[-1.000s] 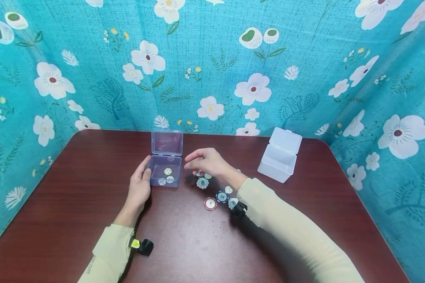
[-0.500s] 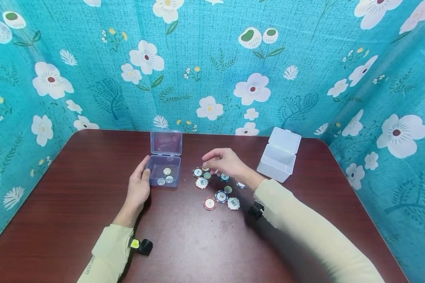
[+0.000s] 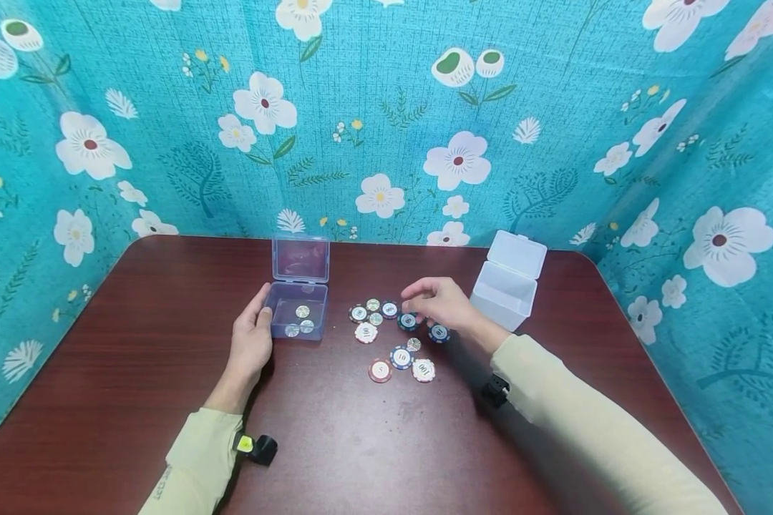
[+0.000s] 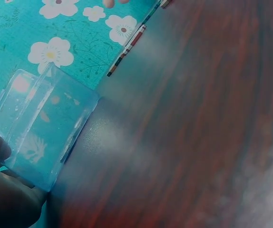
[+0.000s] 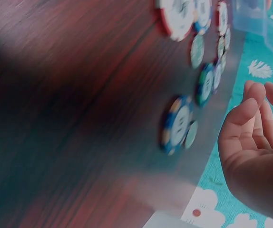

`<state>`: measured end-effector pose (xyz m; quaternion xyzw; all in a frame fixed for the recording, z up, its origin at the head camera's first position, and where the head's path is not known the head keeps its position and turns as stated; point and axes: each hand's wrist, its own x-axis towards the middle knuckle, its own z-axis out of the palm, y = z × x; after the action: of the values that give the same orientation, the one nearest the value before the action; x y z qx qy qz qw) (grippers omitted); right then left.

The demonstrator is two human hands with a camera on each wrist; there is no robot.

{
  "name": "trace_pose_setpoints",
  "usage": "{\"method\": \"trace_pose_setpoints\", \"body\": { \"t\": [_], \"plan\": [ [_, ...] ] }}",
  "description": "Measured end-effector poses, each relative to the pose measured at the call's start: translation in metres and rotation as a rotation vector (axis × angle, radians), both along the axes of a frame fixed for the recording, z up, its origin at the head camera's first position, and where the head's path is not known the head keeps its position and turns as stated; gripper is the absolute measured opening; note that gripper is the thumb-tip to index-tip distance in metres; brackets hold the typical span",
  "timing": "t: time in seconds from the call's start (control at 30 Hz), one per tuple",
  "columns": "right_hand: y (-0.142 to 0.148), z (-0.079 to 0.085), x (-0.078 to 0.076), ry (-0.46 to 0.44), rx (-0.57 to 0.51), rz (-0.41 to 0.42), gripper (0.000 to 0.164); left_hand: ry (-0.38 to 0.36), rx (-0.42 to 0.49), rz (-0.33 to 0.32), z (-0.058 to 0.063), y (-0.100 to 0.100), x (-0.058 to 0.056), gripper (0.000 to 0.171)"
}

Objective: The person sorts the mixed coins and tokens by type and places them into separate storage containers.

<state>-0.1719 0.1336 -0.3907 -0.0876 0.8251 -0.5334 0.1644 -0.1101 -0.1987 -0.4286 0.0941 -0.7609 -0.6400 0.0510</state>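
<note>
My left hand [image 3: 253, 340] grips the left side of a small clear plastic box [image 3: 325, 315], whose hinged lid [image 3: 300, 257] stands raised. Several silvery coins [image 3: 303, 312] lie in it. In the left wrist view, fingers hold the end of the box [image 4: 55, 128]. My right hand [image 3: 447, 304] hovers over the right part of the scattered poker chips, near a green-edged chip [image 3: 408, 321] and a blue-edged chip [image 3: 439, 333]. Its fingers are loosely bent and hold nothing, as the right wrist view of the hand [image 5: 255, 137] shows. A coin [image 5: 191, 134] lies beside the blue-edged chip there.
On the table [image 3: 335, 443], more chips lie about, including a red one [image 3: 379, 370], a blue 10 chip [image 3: 401, 357] and a white 100 chip [image 3: 424, 370]. Loose coins [image 3: 414, 344] lie among them. A frosted white box [image 3: 504, 295] stands lid up behind the right hand.
My right hand has moved rightward from beside the clear box to over the right-hand chips, uncovering chips and coins. My left hand still holds the clear box in place.
</note>
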Motion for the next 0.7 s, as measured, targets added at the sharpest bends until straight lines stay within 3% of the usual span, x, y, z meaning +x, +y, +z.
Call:
{"method": "trace_pose_setpoints", "body": {
  "t": [0.43,0.7],
  "plan": [
    [0.030,-0.011,0.001,0.079,0.143,-0.045,0.028,0.021,0.005,0.010,-0.001,0.001,-0.001,0.050],
    [0.038,-0.012,0.005,0.166,0.246,-0.015,0.034,0.030,-0.002,0.015,-0.002,0.003,0.000,0.051]
  ]
}}
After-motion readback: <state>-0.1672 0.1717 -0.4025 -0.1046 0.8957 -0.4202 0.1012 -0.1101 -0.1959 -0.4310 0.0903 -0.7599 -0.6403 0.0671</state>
